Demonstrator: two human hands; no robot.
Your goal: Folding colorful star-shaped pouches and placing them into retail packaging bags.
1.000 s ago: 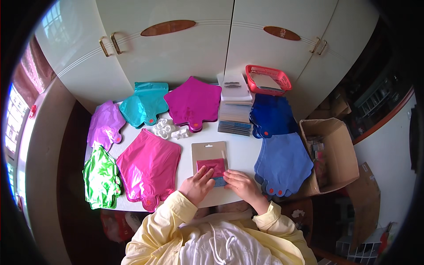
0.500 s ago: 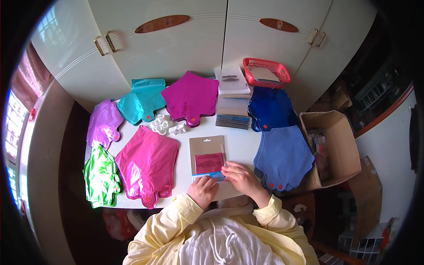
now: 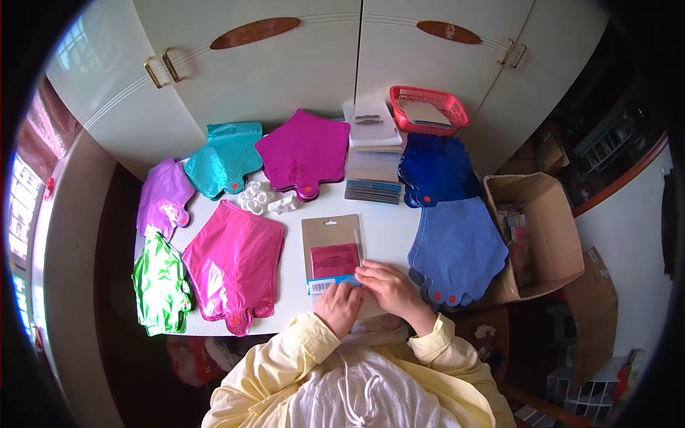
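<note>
A flat hang-hole package (image 3: pixel 327 234) lies on the white table in front of me. Its upper part is brown, a folded magenta foil piece (image 3: pixel 335 261) shows in it, and a blue strip with a barcode runs along its lower edge. The fingers of my left hand (image 3: pixel 340 308) are curled down on this lower edge, close to the other hand. At the lower right corner my right hand (image 3: pixel 389 287) pinches the package, and a thin pale stick (image 3: pixel 358 245) lies along that side. My left fingertips are partly hidden.
Foil balloon stacks surround the work spot: pink (image 3: pixel 235 264), green (image 3: pixel 163 285), lilac (image 3: pixel 164 196), teal (image 3: pixel 225 160), magenta (image 3: pixel 305 153), dark blue (image 3: pixel 439 170) and light blue (image 3: pixel 459 246). White ribbon rolls (image 3: pixel 257 197), stacked cards (image 3: pixel 372 165), a red basket (image 3: pixel 454 107) and a cardboard box (image 3: pixel 546 235) stand around.
My left hand has slid right along the package's lower edge, toward my right hand, uncovering the barcode. My right hand stays at the corner. The whole view has shifted slightly.
</note>
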